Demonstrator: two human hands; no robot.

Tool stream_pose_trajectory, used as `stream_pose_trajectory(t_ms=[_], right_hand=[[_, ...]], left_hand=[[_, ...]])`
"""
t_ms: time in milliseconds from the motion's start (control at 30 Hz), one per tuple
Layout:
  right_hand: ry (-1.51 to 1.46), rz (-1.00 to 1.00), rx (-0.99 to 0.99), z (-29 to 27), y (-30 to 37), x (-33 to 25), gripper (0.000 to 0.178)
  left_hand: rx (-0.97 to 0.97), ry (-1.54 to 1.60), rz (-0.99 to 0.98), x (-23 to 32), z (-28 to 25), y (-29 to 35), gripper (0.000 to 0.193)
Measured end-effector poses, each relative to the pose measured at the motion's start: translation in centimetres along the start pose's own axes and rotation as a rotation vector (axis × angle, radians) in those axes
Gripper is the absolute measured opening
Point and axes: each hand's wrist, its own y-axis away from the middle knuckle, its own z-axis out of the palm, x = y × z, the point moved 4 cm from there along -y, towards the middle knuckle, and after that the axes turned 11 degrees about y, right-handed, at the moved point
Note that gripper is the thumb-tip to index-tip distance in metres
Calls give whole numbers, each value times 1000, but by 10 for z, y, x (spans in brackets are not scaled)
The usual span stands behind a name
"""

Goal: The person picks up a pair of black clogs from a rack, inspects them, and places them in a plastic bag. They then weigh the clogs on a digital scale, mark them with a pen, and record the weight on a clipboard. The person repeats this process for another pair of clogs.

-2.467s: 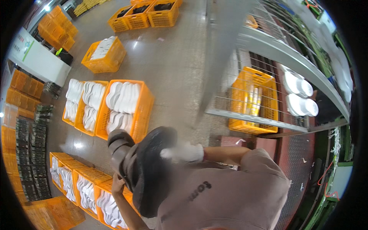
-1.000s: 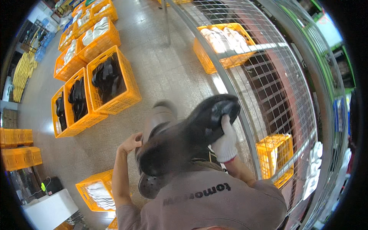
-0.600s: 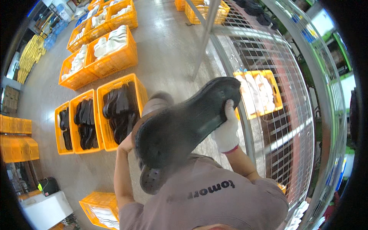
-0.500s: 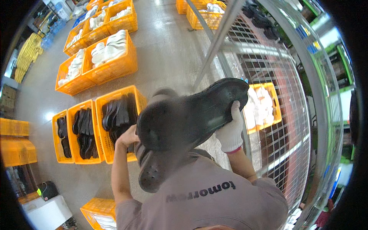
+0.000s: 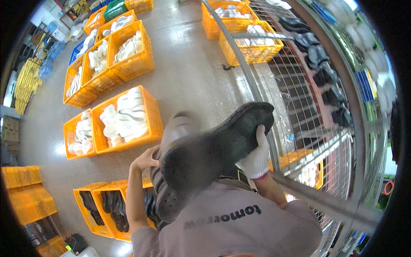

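Observation:
A large black shoe sole lies slantwise in front of my chest. My right hand, in a white knit glove, grips its far right end, thumb on top and fingers underneath. My bare left hand is closed on the edge of a stack of grey-brown soles below the black one. Several small holes show in the lower end of this stack; its upper end is blurred. The black sole covers the middle of the stack, and my left fingertips are partly hidden.
Orange crates of white soles stand ahead on the left. Nearer are orange crates of dark soles. To my right runs a metal-framed wire rack, with black footwear pieces along it. More orange crates stand beyond its frame.
My view has shifted: the floor crates appear lower and the rack sits differently on the right. Both hands keep hold of the soles, and the black one appears slightly lower.

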Motion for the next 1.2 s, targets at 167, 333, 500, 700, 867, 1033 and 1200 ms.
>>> stream_pose_trajectory(t_ms=[167,333,500,700,867,1033,1200], right_hand=[[177,11,-152,141,-194,-25,56],[199,84,-242,251,-418,-27,55],[201,-78,-133,346,-597,-64,55],[94,-89,56,415,-823,-89,56],[386,-504,211,450,-1046,-157,56],[344,-468,-170,530,-1265,-241,59],[550,-398,-190,641,-1495,-291,47]], left_hand=[[216,101,21,94,-144,-68,134],[219,220,206,177,-306,-206,134],[17,153,120,332,-460,-350,127],[-174,92,2,445,-639,-542,122],[-5,-24,-53,547,-805,-672,122],[85,127,40,671,-939,-728,118],[336,173,123,734,-1101,-817,119]])
